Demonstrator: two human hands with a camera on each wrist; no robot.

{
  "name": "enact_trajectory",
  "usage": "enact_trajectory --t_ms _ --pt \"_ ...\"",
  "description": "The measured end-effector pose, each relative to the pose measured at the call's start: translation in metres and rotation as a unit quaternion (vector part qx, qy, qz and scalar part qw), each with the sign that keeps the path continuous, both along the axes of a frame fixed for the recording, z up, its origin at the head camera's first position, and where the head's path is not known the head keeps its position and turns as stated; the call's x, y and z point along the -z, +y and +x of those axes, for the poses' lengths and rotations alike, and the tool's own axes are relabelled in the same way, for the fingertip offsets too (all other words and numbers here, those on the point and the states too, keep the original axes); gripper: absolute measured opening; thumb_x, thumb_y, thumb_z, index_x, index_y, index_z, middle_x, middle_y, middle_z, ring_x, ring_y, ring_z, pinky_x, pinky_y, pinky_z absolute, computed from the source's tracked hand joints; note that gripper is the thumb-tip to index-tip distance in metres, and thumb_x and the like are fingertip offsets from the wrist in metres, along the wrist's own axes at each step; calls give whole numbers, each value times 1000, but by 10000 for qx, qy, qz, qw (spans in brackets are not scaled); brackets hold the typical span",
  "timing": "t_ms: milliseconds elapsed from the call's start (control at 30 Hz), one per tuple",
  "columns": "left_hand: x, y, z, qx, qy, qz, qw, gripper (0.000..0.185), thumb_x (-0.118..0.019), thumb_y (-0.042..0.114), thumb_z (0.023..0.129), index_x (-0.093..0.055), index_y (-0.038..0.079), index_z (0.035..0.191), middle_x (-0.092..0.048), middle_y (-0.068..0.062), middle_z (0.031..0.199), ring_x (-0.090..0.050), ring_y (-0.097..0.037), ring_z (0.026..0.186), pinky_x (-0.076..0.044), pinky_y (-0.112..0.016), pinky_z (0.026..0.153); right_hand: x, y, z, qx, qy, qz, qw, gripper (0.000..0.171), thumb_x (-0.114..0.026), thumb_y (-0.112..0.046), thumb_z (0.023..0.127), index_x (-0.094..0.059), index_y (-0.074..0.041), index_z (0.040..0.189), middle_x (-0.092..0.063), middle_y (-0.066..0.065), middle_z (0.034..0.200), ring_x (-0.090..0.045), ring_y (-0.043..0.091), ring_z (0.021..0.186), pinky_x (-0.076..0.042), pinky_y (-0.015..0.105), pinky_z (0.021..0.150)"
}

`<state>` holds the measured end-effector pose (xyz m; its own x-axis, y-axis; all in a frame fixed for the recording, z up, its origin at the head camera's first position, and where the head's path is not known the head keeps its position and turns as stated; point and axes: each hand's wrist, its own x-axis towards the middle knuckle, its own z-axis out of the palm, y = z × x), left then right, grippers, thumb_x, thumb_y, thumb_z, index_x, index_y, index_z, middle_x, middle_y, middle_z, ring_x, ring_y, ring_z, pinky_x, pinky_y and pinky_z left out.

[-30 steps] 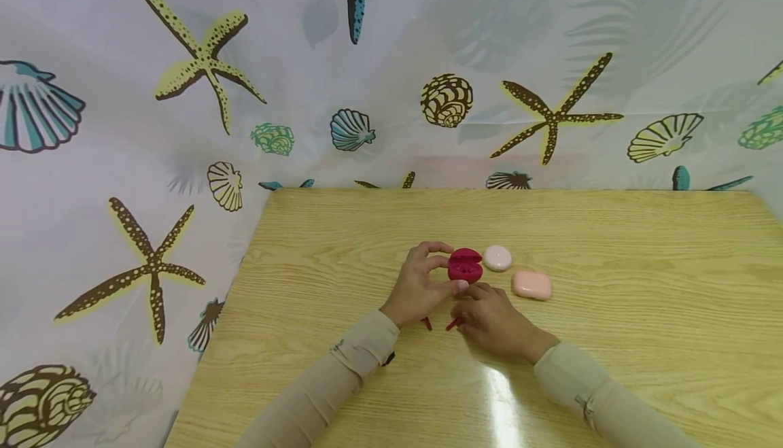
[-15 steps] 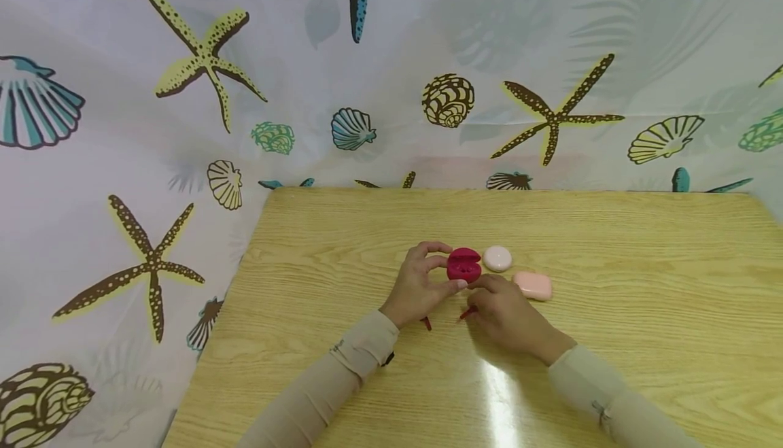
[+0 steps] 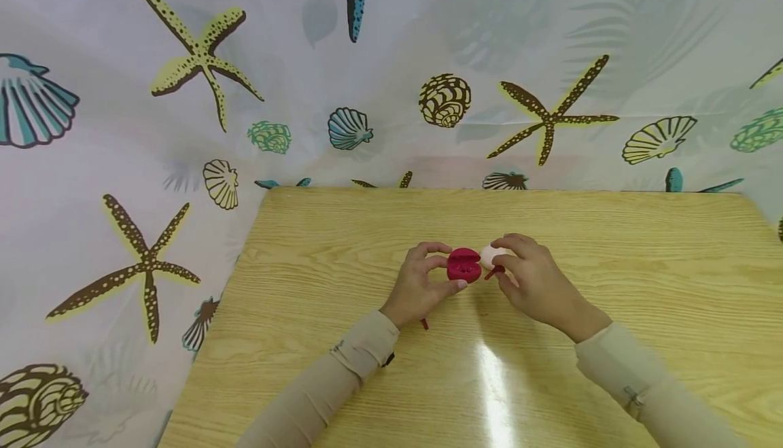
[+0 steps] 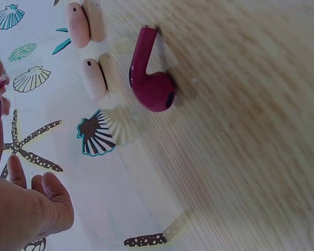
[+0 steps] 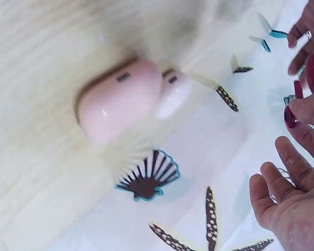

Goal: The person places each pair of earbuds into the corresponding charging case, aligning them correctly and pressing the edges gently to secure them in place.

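Observation:
My left hand (image 3: 416, 291) grips a crimson earbud charging case (image 3: 464, 268) between thumb and fingers, its lid raised and the slots inside facing me. To its right, my right hand (image 3: 541, 285) pinches a crimson earbud (image 3: 491, 274) by thumb and forefinger. In the right wrist view that earbud (image 5: 291, 116) shows at the fingertips with its stem up, close to the case. A matching earbud (image 4: 153, 90) lies on the table in the left wrist view; from the head only its stem (image 3: 425, 323) peeks out beside my left wrist.
A round white case (image 3: 487, 257) stands behind my right fingers, partly covered by them. The pink rounded case (image 5: 118, 102) shows in the right wrist view but is hidden behind my right hand from the head. A shell-printed cloth (image 3: 379, 60) rises behind the wooden table (image 3: 330, 230).
My right hand has lifted the earbud from the table in front of the case and carried it up and right, now overlapping the white case. The left hand holds the charging case still.

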<state>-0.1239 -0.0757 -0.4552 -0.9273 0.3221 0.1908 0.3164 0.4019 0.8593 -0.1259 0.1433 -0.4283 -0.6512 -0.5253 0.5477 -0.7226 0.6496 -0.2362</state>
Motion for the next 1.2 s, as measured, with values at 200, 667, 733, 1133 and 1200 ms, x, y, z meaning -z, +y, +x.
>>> enact_trajectory --t_ms 200,667,733,1133,1200 --pt "0 1 0 -17 11 -10 10000 19 -78 18 79 -72 5 92 -55 -6 126 -41 -26 126 -33 -48 104 -22 1 -4 -12 404 96 9991 17 -76 4 67 -68 2 82 -65 21 107 -60 43 105 -50 58 81" --pt "-1 5 0 63 -101 197 9997 19 -77 18 80 -72 5 92 -53 -8 127 -39 -26 127 -30 -49 105 -44 -14 1 -162 1029 908 9904 21 -80 -3 68 -68 1 84 -63 18 113 -56 40 112 -49 54 84" --pt "-2 6 0 63 -121 183 9997 19 -77 18 80 -72 4 92 -53 -8 127 -38 -26 128 -30 -49 105 -44 -15 2 -136 1123 1128 9872 22 -81 -3 67 -68 0 85 -63 17 114 -56 38 114 -49 52 84" --pt "-5 8 0 59 -309 238 9992 19 -77 19 81 -72 4 92 -52 -2 127 -37 -24 129 -27 -50 107 -40 -19 5 -165 1186 1681 9785 29 -85 -11 67 -69 -4 91 -64 14 116 -55 36 117 -50 49 86" --pt "-5 8 1 65 -460 313 9984 19 -77 20 81 -71 5 92 -54 0 127 -36 -22 128 -26 -50 108 -39 -20 6 -186 1207 1711 9777 30 -85 -11 67 -69 -4 92 -64 13 116 -56 36 116 -50 48 86"
